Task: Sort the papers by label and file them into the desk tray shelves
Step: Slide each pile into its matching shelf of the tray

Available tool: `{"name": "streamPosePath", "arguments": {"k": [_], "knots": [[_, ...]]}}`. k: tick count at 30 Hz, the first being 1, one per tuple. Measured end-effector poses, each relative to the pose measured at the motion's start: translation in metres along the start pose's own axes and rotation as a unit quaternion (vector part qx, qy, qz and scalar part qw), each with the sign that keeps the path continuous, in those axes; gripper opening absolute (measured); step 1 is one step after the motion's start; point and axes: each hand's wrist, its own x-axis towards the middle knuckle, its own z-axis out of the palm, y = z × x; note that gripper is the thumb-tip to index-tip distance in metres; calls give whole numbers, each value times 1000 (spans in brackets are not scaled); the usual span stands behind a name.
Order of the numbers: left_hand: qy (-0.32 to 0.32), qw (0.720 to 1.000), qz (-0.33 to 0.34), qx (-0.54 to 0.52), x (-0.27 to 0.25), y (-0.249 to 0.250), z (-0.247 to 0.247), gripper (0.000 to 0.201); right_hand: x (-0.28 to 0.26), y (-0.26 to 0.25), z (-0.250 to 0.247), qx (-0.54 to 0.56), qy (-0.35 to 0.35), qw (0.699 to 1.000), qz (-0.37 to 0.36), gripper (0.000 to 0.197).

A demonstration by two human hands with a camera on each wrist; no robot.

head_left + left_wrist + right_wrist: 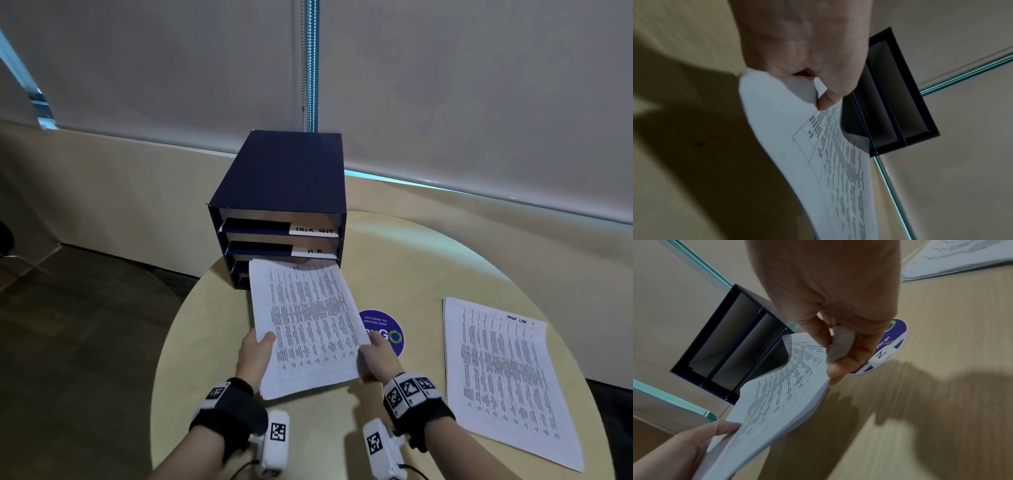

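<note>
The left hand (255, 353) and right hand (378, 359) pinch the stack of papers (308, 325) at its near corners, keeping it level so its far edge enters the file box's (281, 178) 3rd shelf.

A round blue sticker (387, 330) lies on the wooden table (394, 246)

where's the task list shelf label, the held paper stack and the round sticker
task list label (314, 230), head view, on its handwriting
held paper stack (308, 318), head view, middle of top sheet
round sticker (390, 330), head view, its blue face
</note>
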Motion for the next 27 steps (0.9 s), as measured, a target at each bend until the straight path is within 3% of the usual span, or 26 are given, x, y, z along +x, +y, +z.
{"name": "streamPosePath", "arguments": {"k": [6,9,12,14,17,22,27], "knots": [[-16,1000,18,12,35,55,-14,30,-5,-25,3,64,-120,991,8,26],[-23,999,14,-37,39,73,-27,36,12,-38,11,137,-93,986,17,29],[-42,988,-20,-147,15,74,-30,62,28,-53,19,211,-66,974,45,33],[-53,990,-30,-125,-2,70,-23,66,33,-64,25,224,-62,971,48,32],[-46,997,-20,-63,0,64,0,41,34,-74,30,215,-76,973,44,30],[-4,986,-57,-155,40,83,24,22,27,-58,20,224,-83,969,59,30],[-52,963,-73,-254,89,129,48,46,14,-13,-21,270,-38,960,61,17]]}}
